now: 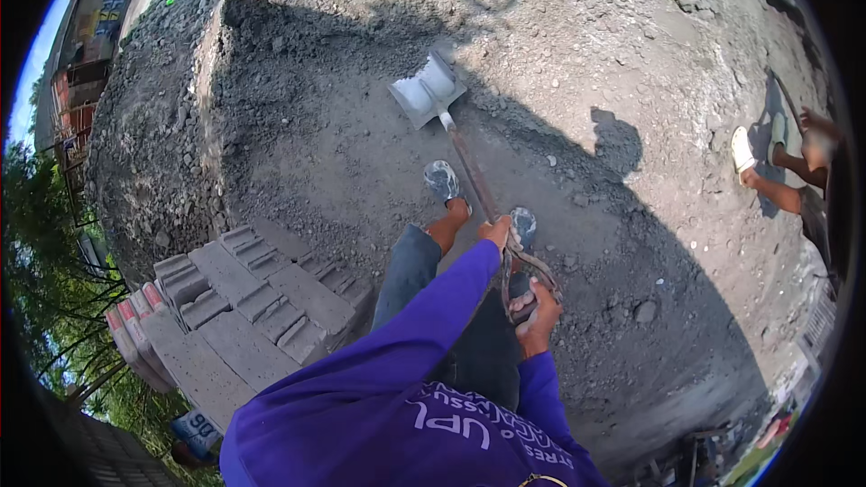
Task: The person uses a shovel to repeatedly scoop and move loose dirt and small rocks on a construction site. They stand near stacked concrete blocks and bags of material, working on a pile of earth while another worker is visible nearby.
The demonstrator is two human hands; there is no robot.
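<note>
A long shovel (471, 165) with a brownish shaft stretches out ahead of me, its blade over the grey ground. The blade (428, 90) has a bright whitish face; whether that is bare metal or a thin load, I cannot tell. My left hand (494, 232) is closed round the lower shaft, just above the handle's fork. Farther back, my right hand (538, 317) wraps round the grip of the loop-shaped handle (539, 269). Both my feet, in grey patterned shoes (442, 179), stand on either side of the shaft.
Stacked concrete blocks (262, 307) stand close at my left, with reddish-topped sacks (135, 329) behind them. A gravel heap (153, 135) rises at the far left. Rough soil (586, 36) spreads ahead. At the right edge is another person, wearing pale clogs (742, 150).
</note>
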